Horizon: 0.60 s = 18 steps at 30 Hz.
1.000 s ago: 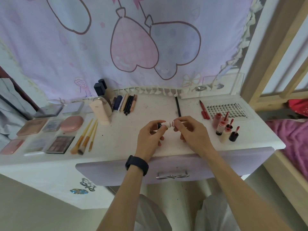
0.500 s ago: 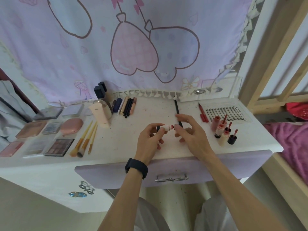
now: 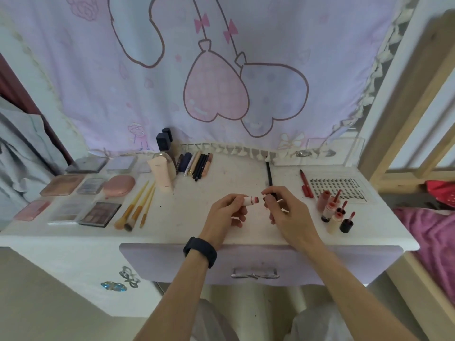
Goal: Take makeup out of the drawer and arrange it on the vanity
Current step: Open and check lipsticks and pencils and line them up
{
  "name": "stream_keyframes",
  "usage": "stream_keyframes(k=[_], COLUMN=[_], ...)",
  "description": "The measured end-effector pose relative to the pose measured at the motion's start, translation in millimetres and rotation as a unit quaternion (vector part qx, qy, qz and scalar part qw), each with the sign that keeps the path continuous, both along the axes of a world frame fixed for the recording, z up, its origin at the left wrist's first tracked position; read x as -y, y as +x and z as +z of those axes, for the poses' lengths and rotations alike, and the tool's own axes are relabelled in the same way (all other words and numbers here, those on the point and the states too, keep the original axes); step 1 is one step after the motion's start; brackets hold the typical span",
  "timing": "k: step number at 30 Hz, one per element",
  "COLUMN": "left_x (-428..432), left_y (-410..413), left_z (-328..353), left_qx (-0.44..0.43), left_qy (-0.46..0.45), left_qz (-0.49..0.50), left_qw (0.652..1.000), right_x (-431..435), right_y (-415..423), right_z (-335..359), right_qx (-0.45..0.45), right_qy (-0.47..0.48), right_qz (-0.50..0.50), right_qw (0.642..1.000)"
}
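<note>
Two hands are working just above the front middle of the surface [image 3: 221, 173]. The left hand [image 3: 225, 212] is gripping a small white lip tube [image 3: 250, 200] with its pink tip bared toward the right. The right hand [image 3: 285, 212] is pinching a small dark piece, probably the tube's dark cap [image 3: 268, 196], just beside that tip. The two parts are sitting close but apart. The drawer [image 3: 256, 264] below is standing closed.

The main risk, as I am judging it, is lying in the open tip. If the lip tube is tilting or slipping while uncapped, colour could be smearing onto fingers or the pale surface. A cap pinched only by fingertips could be dropping and rolling off the front edge, and a cap going on crooked could be crushing the product.

To the right, a tight cluster of upright lip glosses [image 3: 332, 214] is standing near the right wrist, some with wands out, and a careless sweep there could be toppling them. A red pen [image 3: 306, 187], a black pencil [image 3: 269, 173] and a lash tray [image 3: 337, 188] are lying behind the hands. Brushes [image 3: 138, 207] and palettes [image 3: 101, 214] are filling the left side, well apart from the hands, so free room is lying mostly in the middle.
</note>
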<state>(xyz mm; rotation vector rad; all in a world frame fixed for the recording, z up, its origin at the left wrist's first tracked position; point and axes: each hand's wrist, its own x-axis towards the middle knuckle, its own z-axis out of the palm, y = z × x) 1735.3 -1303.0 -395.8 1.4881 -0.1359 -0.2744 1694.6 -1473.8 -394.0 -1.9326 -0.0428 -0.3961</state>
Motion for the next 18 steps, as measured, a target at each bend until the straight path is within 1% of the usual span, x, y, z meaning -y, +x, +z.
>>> stream_keyframes(k=[2,4,9,11,14,18], left_x=[-3.8,-5.9,-4.5,-4.8,-5.2,-3.7], left_y=[-0.1,-0.2,-5.8,-8.2,-9.0,-10.8], left_z=[1.8,3.1,10.0,14.5,23.0,36.3], left_qx=[-0.026,-0.042,-0.059,-0.065,-0.066,-0.075], left_qy=[-0.046,-0.071,-0.071,-0.068,-0.076,-0.112], left_qz=[-0.015,-0.021,-0.027,-0.029,-0.031,-0.027], left_qw=[0.999,0.996,0.995,0.995,0.994,0.99], right_x=[2.8,7.0,18.4,21.9,27.7,32.0], right_y=[-1.5,-3.1,-10.0,-13.6,-18.8,-27.5], right_z=[10.4,21.2,41.9,48.4,57.2,67.9], right_qx=[0.014,0.031,0.046,0.048,0.055,0.069], right_qy=[-0.044,-0.104,-0.254,-0.289,-0.291,-0.237], right_qz=[0.008,0.014,0.035,0.041,0.034,-0.001], right_qw=[0.999,0.994,0.965,0.955,0.955,0.969])
